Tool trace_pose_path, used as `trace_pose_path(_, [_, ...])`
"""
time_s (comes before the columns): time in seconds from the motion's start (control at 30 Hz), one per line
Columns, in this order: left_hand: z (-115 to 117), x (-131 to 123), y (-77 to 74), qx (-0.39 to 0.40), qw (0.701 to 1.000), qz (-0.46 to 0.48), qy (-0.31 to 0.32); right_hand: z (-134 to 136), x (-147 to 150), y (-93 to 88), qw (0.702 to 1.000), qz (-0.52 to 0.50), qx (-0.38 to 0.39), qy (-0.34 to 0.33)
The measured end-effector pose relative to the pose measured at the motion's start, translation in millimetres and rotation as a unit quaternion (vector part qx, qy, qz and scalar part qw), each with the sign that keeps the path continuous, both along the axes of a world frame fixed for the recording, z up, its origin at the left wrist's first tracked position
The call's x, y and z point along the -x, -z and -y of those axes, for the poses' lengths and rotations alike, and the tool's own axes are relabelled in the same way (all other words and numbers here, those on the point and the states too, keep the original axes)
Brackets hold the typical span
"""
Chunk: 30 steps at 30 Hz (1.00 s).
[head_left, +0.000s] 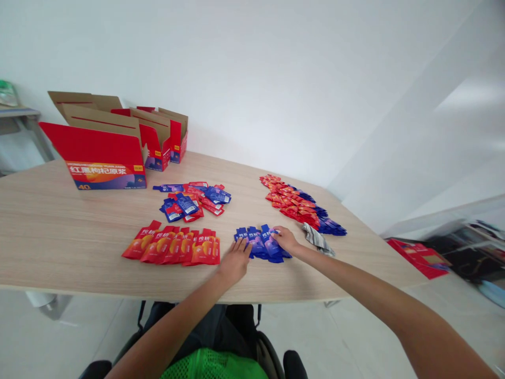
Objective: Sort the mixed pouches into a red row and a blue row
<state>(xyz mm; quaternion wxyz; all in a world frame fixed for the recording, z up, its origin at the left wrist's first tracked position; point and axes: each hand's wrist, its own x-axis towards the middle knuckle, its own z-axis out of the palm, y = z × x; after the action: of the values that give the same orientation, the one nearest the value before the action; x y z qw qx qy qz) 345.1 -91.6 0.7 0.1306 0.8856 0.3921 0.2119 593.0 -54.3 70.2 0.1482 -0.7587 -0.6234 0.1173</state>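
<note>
A fanned row of blue pouches (pixel 257 244) lies on the table in front of me. My left hand (pixel 235 259) rests on the row's left end, its fingers stretched out over the pouches. At the right end my right hand (pixel 285 238) has its fingertips closed on the edge of a blue pouch (pixel 270 243). To the left of my hands is an overlapping row of red pouches (pixel 173 246). Behind them lies a loose, mixed pile of red and blue pouches (pixel 193 200).
Open red cartons (pixel 106 176) stand at the back left of the wooden table (pixel 79 226). Long stacks of red pouches (pixel 290 200) and blue pouches (pixel 331 226) lie at the back right, with a striped cloth (pixel 317 239) beside them. A wall rises behind the table.
</note>
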Motion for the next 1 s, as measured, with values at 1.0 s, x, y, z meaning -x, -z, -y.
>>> trace_pose_path(1.0, [2.2,0.2,5.1,0.013,1.0,0.021,0.003,-34.4,61.1,-27.8,0.97,0.201,0.015,-0.134])
